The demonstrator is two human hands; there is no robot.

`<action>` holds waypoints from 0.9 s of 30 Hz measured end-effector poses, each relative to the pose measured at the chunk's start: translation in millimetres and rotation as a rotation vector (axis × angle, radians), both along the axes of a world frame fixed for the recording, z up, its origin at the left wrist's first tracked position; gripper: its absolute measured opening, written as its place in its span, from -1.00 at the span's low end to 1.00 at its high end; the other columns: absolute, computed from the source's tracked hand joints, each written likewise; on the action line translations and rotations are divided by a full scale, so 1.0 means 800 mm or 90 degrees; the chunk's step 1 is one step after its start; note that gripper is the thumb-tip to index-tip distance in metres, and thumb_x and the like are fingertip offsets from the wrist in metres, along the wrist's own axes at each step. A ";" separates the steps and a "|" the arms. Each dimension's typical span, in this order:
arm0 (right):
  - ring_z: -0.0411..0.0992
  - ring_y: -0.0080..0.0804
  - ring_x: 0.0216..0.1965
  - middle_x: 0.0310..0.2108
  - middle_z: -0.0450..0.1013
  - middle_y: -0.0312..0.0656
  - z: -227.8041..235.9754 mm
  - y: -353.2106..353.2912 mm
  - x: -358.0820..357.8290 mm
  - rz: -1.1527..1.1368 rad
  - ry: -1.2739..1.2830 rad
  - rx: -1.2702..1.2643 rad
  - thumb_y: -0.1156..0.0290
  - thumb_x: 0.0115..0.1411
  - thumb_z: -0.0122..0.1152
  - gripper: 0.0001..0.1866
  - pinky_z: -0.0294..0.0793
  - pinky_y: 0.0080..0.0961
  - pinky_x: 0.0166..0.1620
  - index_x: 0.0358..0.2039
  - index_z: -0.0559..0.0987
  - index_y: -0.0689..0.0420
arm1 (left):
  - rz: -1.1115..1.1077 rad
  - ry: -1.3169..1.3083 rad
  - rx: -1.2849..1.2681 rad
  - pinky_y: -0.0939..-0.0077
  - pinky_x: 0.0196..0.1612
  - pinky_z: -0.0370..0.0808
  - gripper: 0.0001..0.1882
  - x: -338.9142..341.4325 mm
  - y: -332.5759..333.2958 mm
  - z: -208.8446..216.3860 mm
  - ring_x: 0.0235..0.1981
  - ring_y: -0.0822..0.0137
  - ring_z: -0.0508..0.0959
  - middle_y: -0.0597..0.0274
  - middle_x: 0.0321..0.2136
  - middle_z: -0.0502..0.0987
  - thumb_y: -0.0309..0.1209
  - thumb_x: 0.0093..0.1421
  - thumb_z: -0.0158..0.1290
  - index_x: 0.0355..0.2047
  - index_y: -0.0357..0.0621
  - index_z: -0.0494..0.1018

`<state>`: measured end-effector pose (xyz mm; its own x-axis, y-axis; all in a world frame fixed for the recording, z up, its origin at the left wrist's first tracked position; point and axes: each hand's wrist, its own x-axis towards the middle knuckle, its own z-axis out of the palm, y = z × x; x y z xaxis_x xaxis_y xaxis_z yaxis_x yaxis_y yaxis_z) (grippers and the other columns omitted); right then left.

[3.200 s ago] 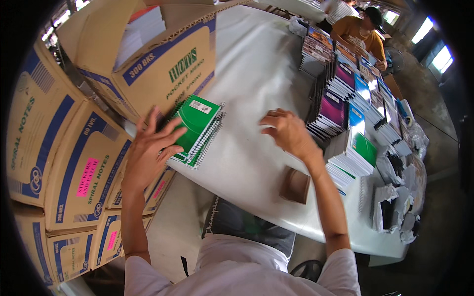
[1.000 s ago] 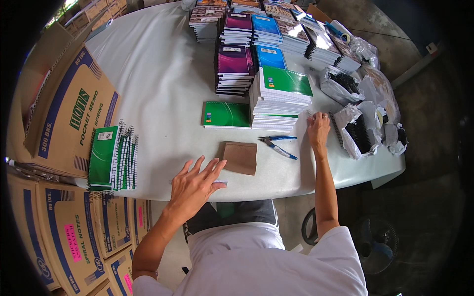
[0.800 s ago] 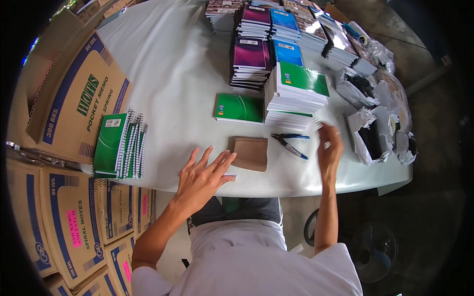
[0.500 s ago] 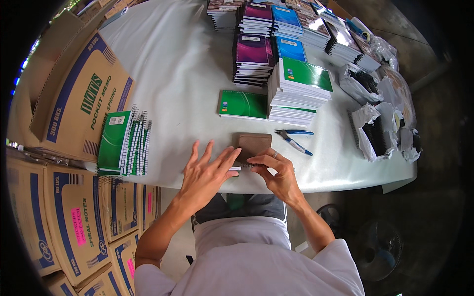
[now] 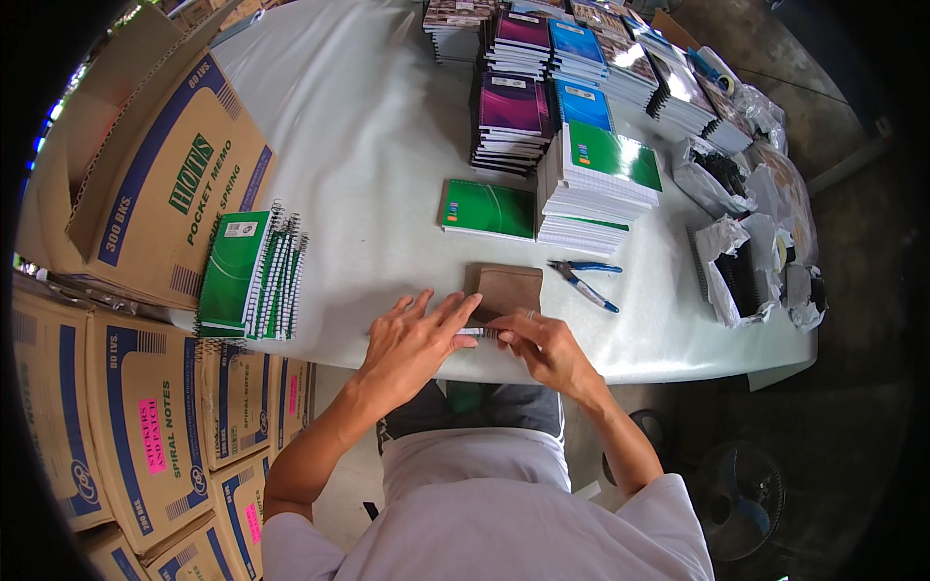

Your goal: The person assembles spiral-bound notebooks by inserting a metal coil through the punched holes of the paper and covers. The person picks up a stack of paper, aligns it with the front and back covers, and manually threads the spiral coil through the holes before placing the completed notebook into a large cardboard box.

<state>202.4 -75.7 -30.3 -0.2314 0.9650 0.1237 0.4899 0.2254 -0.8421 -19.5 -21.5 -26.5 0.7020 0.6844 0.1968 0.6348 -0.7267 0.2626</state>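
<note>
My left hand (image 5: 415,337) lies with fingers stretched over a small notebook (image 5: 469,332) near the table's front edge. Only a narrow white strip of the notebook shows beside the thumb; the hand covers the rest. My right hand (image 5: 550,354) is closed in a pinch on the end of a thin spiral wire (image 5: 490,333) at the notebook's right side. Just beyond both hands lies a flat brown block (image 5: 511,285). Blue-handled pliers (image 5: 587,281) rest to its right, jaws toward the block.
Green spiral notebooks (image 5: 237,276) stand bunched at left beside an open carton (image 5: 174,184). A green-covered stack (image 5: 593,198) and a single green pad (image 5: 489,208) lie ahead, with purple notebooks (image 5: 513,102) behind. Paper-wrapped black coils (image 5: 741,276) sit at right.
My right hand has come slightly nearer and lower, off the brown block's front edge. My left hand has shifted a little toward me. The view has moved slightly.
</note>
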 end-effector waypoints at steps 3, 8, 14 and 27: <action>0.49 -0.03 -0.15 -0.29 0.52 -0.07 0.025 -0.002 -0.006 -0.001 -0.122 0.001 0.60 0.17 0.21 -0.75 0.52 -0.19 -0.21 -0.12 0.54 0.17 | 0.016 -0.022 -0.012 0.09 -0.19 0.62 -0.37 0.004 -0.005 0.010 0.00 0.02 0.59 0.28 0.04 0.56 -0.10 0.20 0.15 0.27 0.13 0.32; 0.48 -0.02 -0.11 -0.15 0.50 -0.04 0.031 0.007 0.013 0.131 -0.185 -0.087 0.55 0.15 0.25 -0.74 0.52 -0.18 -0.16 -0.11 0.54 0.18 | -0.077 0.091 -0.087 0.13 -0.31 0.65 -0.26 0.010 -0.011 0.016 -0.03 0.05 0.61 0.33 0.07 0.54 -0.06 0.17 0.16 0.34 0.20 0.22; 0.35 0.02 0.17 0.12 0.41 0.03 -0.003 0.047 0.043 0.069 -0.401 0.144 0.33 -0.04 0.50 -0.48 0.38 -0.19 0.20 -0.05 0.57 0.19 | -0.073 0.052 0.035 0.20 -0.33 0.66 -0.12 -0.007 -0.011 0.001 -0.09 0.03 0.62 0.22 0.07 0.51 0.05 0.10 0.16 0.38 0.14 0.13; 0.44 -0.15 0.09 0.02 0.52 0.05 0.025 0.095 0.050 0.450 0.239 -0.200 0.21 0.17 0.37 -0.51 0.35 -0.34 0.18 0.05 0.61 0.21 | 0.022 0.054 -0.119 0.20 -0.43 0.59 0.13 -0.029 0.018 0.022 -0.44 0.01 0.65 0.02 0.09 0.50 0.11 0.05 0.20 0.44 -0.13 -0.14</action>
